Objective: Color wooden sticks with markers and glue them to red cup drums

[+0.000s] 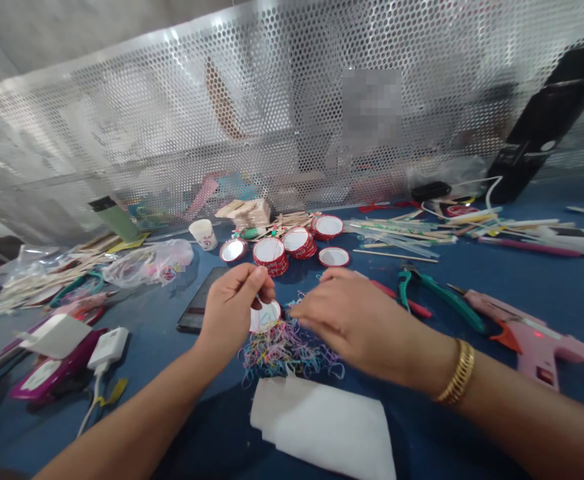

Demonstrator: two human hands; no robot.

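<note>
My left hand (233, 308) is closed, pinching a small red-rimmed white paper cup (266, 315) above the blue table (522, 280). My right hand (353, 317), with a gold bangle on its wrist, reaches left with fingers curled down into a pile of thin coloured rubber bands (285, 350). Its fingertips are hidden from me. Behind the hands stand several more red-rimmed cups (271, 255), some stacked.
Folded white cloth (325, 427) lies in front. Green-handled pliers (442, 293) and a pink glue gun (532, 337) lie right. A dark phone (199, 308), white charger (107, 348) and plastic bag (149, 261) sit left. Wooden sticks (407, 230) lie before a perforated metal screen (292, 100).
</note>
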